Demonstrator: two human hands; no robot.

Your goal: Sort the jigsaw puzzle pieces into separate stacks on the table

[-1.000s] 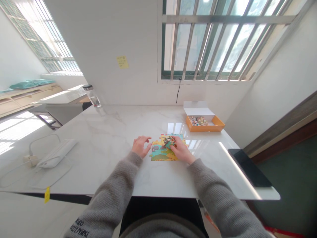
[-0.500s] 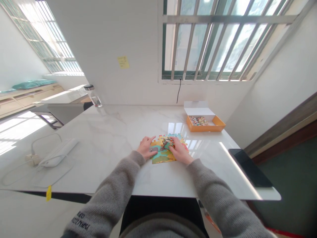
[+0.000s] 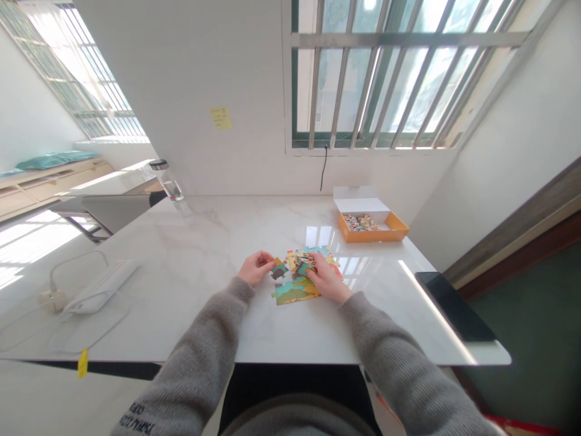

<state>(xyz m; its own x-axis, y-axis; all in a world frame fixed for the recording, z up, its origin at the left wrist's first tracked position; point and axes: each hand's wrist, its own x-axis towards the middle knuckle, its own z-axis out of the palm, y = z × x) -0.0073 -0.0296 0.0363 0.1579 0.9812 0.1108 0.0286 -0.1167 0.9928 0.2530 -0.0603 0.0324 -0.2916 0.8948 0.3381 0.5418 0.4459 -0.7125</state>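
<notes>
My left hand [image 3: 255, 268] pinches a teal and brown jigsaw piece [image 3: 278, 270] at its fingertips, just off the left edge of a colourful jigsaw puzzle [image 3: 295, 293] lying flat on the marble table [image 3: 204, 242]. My right hand [image 3: 327, 277] rests over the puzzle's middle, its fingers gripping a multicoloured piece [image 3: 305, 264]. That hand hides part of the puzzle. Gaps show between the puzzle's sections.
An orange open box [image 3: 372, 227] holding several small colourful pieces stands at the back right. A black tablet [image 3: 454, 306] lies by the right edge. A glass bottle [image 3: 166, 180] stands at the far left corner, and a white cabled device [image 3: 100, 287] lies left.
My left hand has moved left and drawn the teal and brown piece off the puzzle. My right hand has stayed almost in place, still on its piece.
</notes>
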